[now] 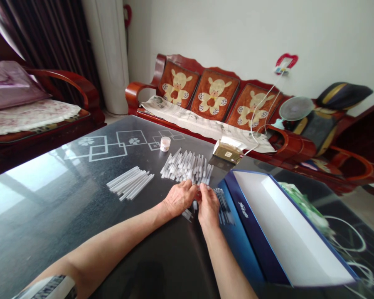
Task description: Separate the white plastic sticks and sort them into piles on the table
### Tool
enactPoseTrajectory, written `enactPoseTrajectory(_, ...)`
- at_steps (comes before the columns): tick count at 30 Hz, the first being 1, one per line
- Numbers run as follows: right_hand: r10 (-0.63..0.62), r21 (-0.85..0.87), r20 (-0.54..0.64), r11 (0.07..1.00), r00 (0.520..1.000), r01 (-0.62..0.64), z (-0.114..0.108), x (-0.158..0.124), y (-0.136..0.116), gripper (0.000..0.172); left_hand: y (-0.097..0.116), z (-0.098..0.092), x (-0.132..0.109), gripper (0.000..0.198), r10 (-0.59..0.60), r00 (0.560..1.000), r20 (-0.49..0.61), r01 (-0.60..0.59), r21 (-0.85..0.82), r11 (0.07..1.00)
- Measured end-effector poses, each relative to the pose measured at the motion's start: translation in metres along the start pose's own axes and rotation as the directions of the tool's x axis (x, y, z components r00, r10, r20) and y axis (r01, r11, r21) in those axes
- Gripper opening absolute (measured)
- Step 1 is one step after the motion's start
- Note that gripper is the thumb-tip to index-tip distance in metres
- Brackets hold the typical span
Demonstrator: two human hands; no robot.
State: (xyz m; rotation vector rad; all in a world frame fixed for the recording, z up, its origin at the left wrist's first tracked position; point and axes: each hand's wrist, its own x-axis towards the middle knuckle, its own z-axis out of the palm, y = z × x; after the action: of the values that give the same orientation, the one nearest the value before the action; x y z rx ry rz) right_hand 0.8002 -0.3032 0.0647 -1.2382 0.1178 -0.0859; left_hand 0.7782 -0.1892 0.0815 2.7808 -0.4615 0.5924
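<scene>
On the glossy black counter (65, 207), slim, straight, translucent-white tubes (187, 165) lie heaped just far of the left hand (181, 198) and right hand (208, 204); fingertips meet, but what the 2 grips pinch, I cannot tell.

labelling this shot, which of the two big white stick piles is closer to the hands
The heaped pile, just beyond the left hand and right hand. The flatter pile lies apart, farther to the left.
</scene>
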Motion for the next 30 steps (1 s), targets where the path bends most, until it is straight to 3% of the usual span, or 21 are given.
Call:
enactPoseTrajectory(4,0.06,0.129,-0.017,0.99,0.998,-0.058,0.005,-0.002,-0.004,0.032,0.002,0.0,0.0,0.026,-0.05,0.999,0.011,0.05,-0.022,0.998)
enactPoseTrajectory(10,0.031,0.123,-0.05,0.992,0.998,-0.025,0.003,0.0,-0.002,0.031,-0.002,0.006,0.0,0.028,-0.014,1.0,0.026,0.016,-0.096,0.995)
enactPoseTrajectory(15,-0.015,0.065,-0.016,0.998,1.0,0.016,-0.002,0.003,0.002,0.033,0.0,-0.002,0.005,0.027,-0.082,0.995,0.057,0.096,-0.327,0.94)
enactPoseTrajectory(17,-0.017,0.072,0.011,0.997,1.0,0.016,-0.005,0.005,0.002,0.033,0.001,-0.008,0.007,0.026,-0.136,0.986,0.098,0.167,-0.5,0.85)
enactPoseTrajectory(19,-0.013,0.093,0.036,0.996,0.999,0.01,-0.01,0.01,-0.002,0.033,0.0,-0.013,0.01,0.028,-0.15,0.954,0.261,0.291,-0.672,0.681)
enactPoseTrajectory(21,-0.01,0.13,0.038,0.992,0.999,0.005,-0.017,0.016,-0.006,0.034,-0.002,-0.015,0.012,0.029,-0.119,0.872,0.475,0.468,-0.738,0.486)
enactPoseTrajectory(23,-0.025,0.156,0.002,0.987,1.0,0.024,-0.023,0.02,-0.01,0.035,-0.006,-0.018,0.015,0.029,-0.137,0.804,0.578,0.579,-0.71,0.401)
enactPoseTrajectory(24,-0.052,0.132,-0.011,0.99,0.999,0.053,-0.025,0.019,-0.01,0.035,-0.008,-0.019,0.016,0.03,-0.177,0.808,0.562,0.577,-0.694,0.43)
enactPoseTrajectory(26,-0.164,-0.022,0.013,0.986,0.986,0.164,-0.027,0.015,-0.008,0.034,-0.017,-0.024,0.018,0.033,-0.283,0.864,0.416,0.497,-0.619,0.609)
enactPoseTrajectory(28,-0.284,-0.196,0.101,0.934,0.953,0.299,-0.025,0.008,-0.003,0.033,-0.031,-0.031,0.018,0.034,-0.355,0.906,0.232,0.421,-0.387,0.821)
enactPoseTrajectory(30,-0.364,-0.283,0.173,0.872,0.915,0.4,-0.024,0.003,0.001,0.031,-0.048,-0.042,0.015,0.034,-0.409,0.903,0.13,0.421,-0.082,0.903)
